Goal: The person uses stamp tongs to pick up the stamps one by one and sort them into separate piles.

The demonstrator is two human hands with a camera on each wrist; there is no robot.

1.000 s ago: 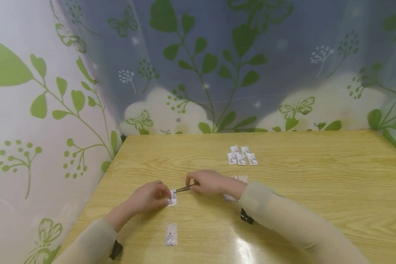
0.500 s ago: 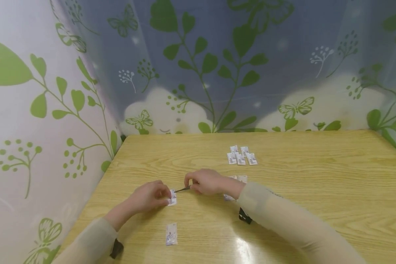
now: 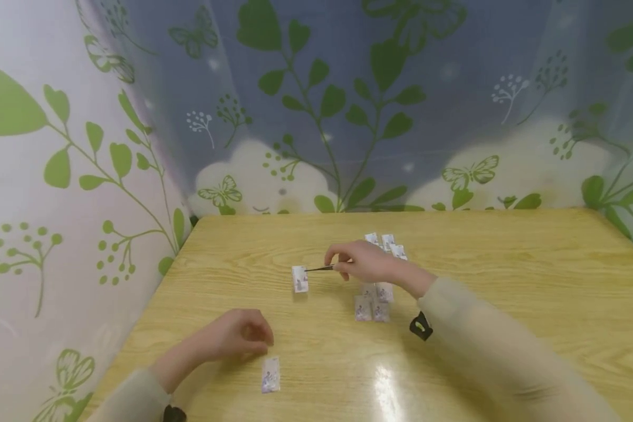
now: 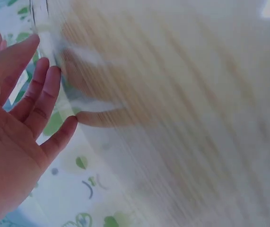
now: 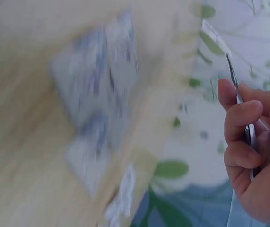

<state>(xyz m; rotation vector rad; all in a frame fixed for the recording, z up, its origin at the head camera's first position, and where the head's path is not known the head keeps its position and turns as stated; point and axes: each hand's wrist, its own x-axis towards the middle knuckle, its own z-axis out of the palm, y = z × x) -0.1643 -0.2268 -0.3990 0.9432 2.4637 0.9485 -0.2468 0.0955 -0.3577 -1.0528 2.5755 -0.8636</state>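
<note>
My right hand [image 3: 366, 261] pinches a pair of metal tweezers [image 5: 232, 73], their tips pointing left in the head view. At those tips a small white printed card-like piece [image 3: 299, 280] is held up over the table, seen nearly edge-on in the right wrist view. My left hand [image 3: 234, 335] is low at the table with loosely bent fingers and holds nothing. Just in front of it, a similar printed piece [image 3: 271, 375] lies flat. Its fingertips [image 4: 71, 122] are at the table surface in the left wrist view.
Several like pieces [image 3: 381, 311] lie in a cluster below my right wrist. Another cluster [image 3: 398, 252] sits farther back, partly covered by that hand. The wooden table [image 3: 506, 264] ends at a leaf-patterned curtain [image 3: 316, 117].
My right hand has moved back and right, carrying the piece in the tweezers. The left hand has let go of that piece and drawn down toward the lower one.
</note>
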